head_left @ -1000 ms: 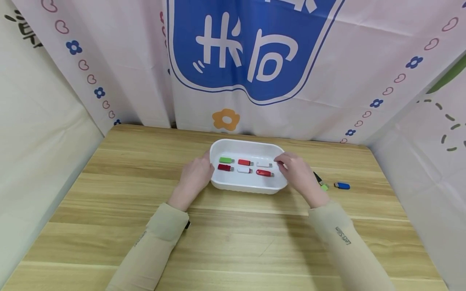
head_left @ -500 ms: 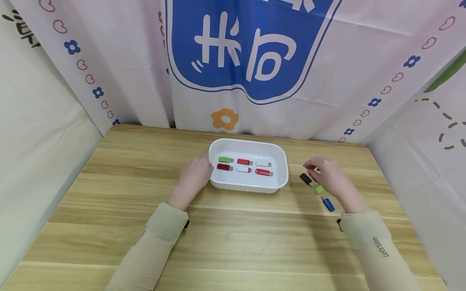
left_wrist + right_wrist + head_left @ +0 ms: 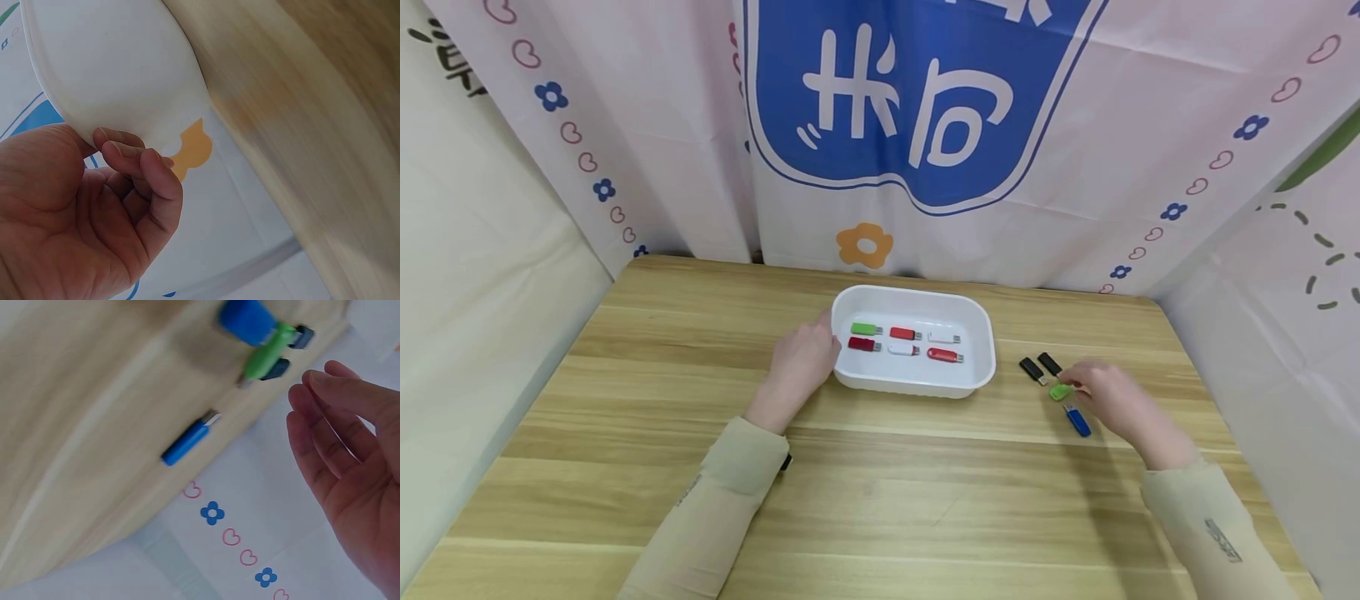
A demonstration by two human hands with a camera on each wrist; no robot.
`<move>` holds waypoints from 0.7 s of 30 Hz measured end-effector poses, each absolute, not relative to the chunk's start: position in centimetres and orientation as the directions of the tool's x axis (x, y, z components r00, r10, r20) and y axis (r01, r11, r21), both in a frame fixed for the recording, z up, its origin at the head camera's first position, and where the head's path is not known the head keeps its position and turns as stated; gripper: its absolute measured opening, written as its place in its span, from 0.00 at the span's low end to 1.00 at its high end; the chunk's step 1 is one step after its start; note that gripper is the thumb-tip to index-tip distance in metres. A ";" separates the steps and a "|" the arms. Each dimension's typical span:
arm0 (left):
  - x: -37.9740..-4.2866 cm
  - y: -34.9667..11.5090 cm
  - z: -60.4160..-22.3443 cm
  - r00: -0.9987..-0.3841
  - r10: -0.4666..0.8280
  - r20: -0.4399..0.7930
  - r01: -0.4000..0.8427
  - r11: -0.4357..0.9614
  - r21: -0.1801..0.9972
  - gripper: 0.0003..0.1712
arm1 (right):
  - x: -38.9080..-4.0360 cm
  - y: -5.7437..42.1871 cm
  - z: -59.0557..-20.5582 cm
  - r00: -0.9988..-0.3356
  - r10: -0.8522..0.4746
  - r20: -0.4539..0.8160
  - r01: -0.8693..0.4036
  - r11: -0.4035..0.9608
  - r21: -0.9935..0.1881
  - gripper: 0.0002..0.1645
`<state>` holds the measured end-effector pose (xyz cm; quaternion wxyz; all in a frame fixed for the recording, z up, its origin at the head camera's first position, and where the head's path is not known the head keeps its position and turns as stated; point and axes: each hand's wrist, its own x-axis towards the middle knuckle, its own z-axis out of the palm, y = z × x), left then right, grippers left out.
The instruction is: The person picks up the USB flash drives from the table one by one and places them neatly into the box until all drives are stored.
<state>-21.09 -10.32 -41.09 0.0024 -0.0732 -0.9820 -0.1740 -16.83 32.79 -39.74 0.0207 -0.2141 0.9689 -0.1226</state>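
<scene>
My left hand [image 3: 803, 354] grips the left rim of a white plastic tray [image 3: 910, 387]; in the left wrist view, thumb and curled fingers pinch that rim. My right hand [image 3: 1112, 402] is low over the table, fingertips right at a green USB flash drive [image 3: 1060, 392]. In the right wrist view its thumb and fingers are loosely bent with nothing between them. Two black USB drives [image 3: 1032, 370] lie just beyond the green one, and a blue USB drive [image 3: 1078, 421] nearer me. A second blue USB drive [image 3: 185, 442] shows in the right wrist view, hidden by the hand from above.
In the tray, several USB drives lie in two rows, among them a green drive [image 3: 865, 329], a dark red drive [image 3: 863, 344] and a white drive [image 3: 902, 349]. A wooden table [image 3: 865, 500] carries everything. A printed curtain [image 3: 700, 167] hangs behind.
My right hand has moved from the tray's right end to the loose drives, past the black ones, down to the green one. The left hand and tray stay put.
</scene>
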 end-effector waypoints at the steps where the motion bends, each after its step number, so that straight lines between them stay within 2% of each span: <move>1: -21.1 -10.3 -41.1 -0.989 0.144 0.031 0.146 0.929 0.341 0.30 | -16.6 33.0 -40.1 -0.900 -0.434 0.024 -0.427 0.872 -0.239 0.10; 4: -21.1 -10.3 -41.2 -0.989 0.145 0.033 0.147 0.929 0.340 0.30 | -16.1 33.6 -40.8 -0.878 -0.474 0.068 -0.477 0.855 -0.205 0.10; 11: -21.1 -10.3 -41.2 -0.989 0.144 0.042 0.150 0.930 0.335 0.30 | -14.9 34.6 -42.5 -0.818 -0.551 0.165 -0.566 0.822 -0.059 0.18; 21: -21.1 -10.3 -41.1 -0.989 0.142 0.028 0.144 0.935 0.325 0.30 | -14.7 34.9 -44.1 -0.775 -0.605 0.181 -0.617 0.787 -0.009 0.25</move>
